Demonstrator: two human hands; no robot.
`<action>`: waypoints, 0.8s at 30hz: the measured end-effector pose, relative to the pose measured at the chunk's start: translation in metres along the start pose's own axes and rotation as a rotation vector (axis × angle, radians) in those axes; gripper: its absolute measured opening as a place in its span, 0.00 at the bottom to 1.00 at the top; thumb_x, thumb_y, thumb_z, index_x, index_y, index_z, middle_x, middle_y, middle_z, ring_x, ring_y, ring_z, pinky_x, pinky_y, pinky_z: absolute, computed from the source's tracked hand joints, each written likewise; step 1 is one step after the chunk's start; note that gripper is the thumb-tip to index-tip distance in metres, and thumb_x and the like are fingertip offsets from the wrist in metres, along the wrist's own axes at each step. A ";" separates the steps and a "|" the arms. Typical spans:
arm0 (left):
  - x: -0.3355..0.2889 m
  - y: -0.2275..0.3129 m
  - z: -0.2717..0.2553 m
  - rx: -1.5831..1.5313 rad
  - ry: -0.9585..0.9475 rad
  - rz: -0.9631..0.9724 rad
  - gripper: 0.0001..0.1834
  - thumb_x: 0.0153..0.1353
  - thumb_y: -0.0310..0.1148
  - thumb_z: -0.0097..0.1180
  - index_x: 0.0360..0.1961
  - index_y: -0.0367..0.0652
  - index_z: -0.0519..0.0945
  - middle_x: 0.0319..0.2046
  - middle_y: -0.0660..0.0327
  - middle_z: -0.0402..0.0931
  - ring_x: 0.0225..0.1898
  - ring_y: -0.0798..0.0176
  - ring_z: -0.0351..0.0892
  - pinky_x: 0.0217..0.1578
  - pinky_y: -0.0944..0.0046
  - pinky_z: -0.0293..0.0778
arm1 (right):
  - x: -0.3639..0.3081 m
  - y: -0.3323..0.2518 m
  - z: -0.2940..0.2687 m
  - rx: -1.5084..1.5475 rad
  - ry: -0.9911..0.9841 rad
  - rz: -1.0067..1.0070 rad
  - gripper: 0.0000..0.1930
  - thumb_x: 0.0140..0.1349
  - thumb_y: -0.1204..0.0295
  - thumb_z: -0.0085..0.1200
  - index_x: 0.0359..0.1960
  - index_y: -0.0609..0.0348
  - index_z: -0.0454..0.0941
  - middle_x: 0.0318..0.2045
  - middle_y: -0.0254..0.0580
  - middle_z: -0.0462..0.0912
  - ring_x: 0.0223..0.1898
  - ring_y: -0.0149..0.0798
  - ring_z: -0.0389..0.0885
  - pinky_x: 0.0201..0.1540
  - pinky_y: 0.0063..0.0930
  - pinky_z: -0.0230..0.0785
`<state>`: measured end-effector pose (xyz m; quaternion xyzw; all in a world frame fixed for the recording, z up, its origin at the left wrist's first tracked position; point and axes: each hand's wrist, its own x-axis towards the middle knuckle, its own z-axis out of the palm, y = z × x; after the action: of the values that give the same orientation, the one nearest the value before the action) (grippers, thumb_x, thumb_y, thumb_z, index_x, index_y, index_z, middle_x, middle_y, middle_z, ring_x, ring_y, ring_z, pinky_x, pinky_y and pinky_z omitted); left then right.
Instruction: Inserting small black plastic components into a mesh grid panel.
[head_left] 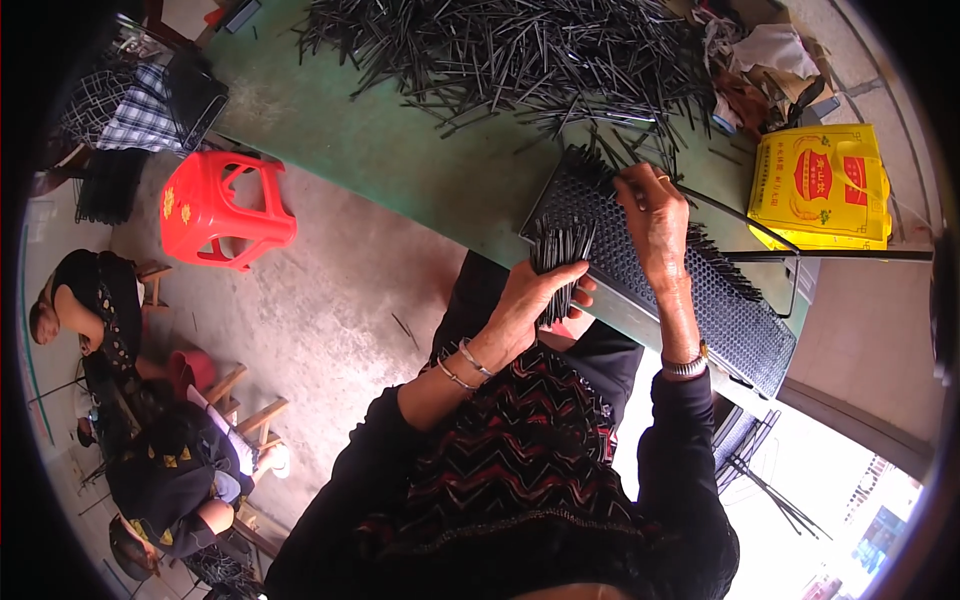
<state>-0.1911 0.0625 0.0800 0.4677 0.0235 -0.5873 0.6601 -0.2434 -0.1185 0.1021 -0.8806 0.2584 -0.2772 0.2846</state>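
Note:
My left hand is wrapped round an upright bundle of thin black rods, over the near edge of a long tray full of small round holes. My right hand is above the tray's far side with thumb and fingers pinched together. What is between those fingertips, if anything, cannot be made out. Black rods stand in the holes in a row along the far edge, and more cluster at the tray's left end. The tray rests at a slant on the green table.
A large heap of loose black rods covers the table's far side. A yellow bag stands at the right, near a black metal bar frame. To the left is a red plastic stool. Other people sit farther left.

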 end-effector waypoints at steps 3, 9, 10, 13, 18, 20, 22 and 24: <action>-0.001 0.001 0.000 0.007 0.006 -0.010 0.13 0.61 0.38 0.62 0.40 0.40 0.79 0.30 0.58 0.82 0.28 0.66 0.82 0.24 0.68 0.79 | 0.002 -0.002 0.001 -0.079 -0.001 -0.115 0.03 0.60 0.77 0.59 0.35 0.59 0.79 0.27 0.39 0.78 0.26 0.32 0.79 0.30 0.25 0.70; -0.001 0.001 0.003 -0.057 0.030 0.033 0.13 0.60 0.37 0.63 0.38 0.38 0.81 0.29 0.57 0.83 0.28 0.63 0.84 0.25 0.68 0.75 | -0.002 -0.003 0.001 -0.172 0.175 -0.134 0.05 0.61 0.74 0.57 0.37 0.58 0.82 0.27 0.41 0.78 0.26 0.39 0.79 0.31 0.31 0.70; -0.003 0.002 0.003 -0.062 0.041 0.019 0.13 0.59 0.37 0.63 0.38 0.38 0.81 0.29 0.56 0.83 0.28 0.63 0.84 0.25 0.68 0.76 | -0.004 -0.004 0.001 -0.172 0.176 -0.133 0.05 0.61 0.74 0.57 0.37 0.58 0.82 0.27 0.41 0.78 0.26 0.39 0.79 0.31 0.31 0.70; -0.003 0.001 0.002 -0.057 0.065 0.027 0.13 0.59 0.36 0.64 0.38 0.38 0.81 0.29 0.56 0.83 0.28 0.62 0.84 0.25 0.67 0.76 | -0.008 -0.006 -0.001 -0.246 0.160 -0.034 0.06 0.62 0.71 0.57 0.38 0.57 0.83 0.28 0.42 0.78 0.27 0.41 0.80 0.31 0.33 0.70; 0.000 0.000 0.000 -0.021 0.010 0.009 0.13 0.60 0.36 0.63 0.41 0.40 0.79 0.32 0.59 0.82 0.31 0.63 0.84 0.24 0.63 0.82 | -0.006 -0.009 -0.014 -0.283 0.061 -0.002 0.06 0.61 0.68 0.59 0.38 0.52 0.84 0.27 0.40 0.78 0.27 0.41 0.79 0.31 0.32 0.71; 0.000 -0.001 0.004 -0.013 -0.002 0.015 0.13 0.60 0.36 0.63 0.41 0.40 0.79 0.31 0.59 0.82 0.31 0.63 0.84 0.24 0.64 0.82 | -0.009 -0.002 -0.012 -0.278 0.036 0.002 0.07 0.61 0.67 0.59 0.38 0.52 0.84 0.27 0.40 0.78 0.27 0.41 0.80 0.31 0.32 0.71; 0.000 -0.001 0.006 -0.028 0.017 0.044 0.13 0.58 0.36 0.64 0.37 0.37 0.81 0.29 0.57 0.82 0.29 0.62 0.85 0.25 0.67 0.77 | -0.013 -0.003 -0.009 -0.301 0.058 -0.009 0.10 0.61 0.64 0.60 0.41 0.52 0.83 0.26 0.40 0.77 0.27 0.37 0.79 0.31 0.29 0.70; -0.001 -0.001 0.006 -0.025 0.019 0.044 0.12 0.58 0.36 0.64 0.37 0.37 0.81 0.29 0.57 0.82 0.29 0.62 0.85 0.25 0.67 0.77 | -0.016 -0.010 -0.015 -0.168 0.025 0.060 0.11 0.62 0.65 0.60 0.43 0.55 0.82 0.27 0.39 0.78 0.27 0.33 0.78 0.31 0.27 0.70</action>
<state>-0.1952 0.0592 0.0830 0.4655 0.0268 -0.5679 0.6783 -0.2619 -0.1071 0.1131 -0.8896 0.3106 -0.2570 0.2148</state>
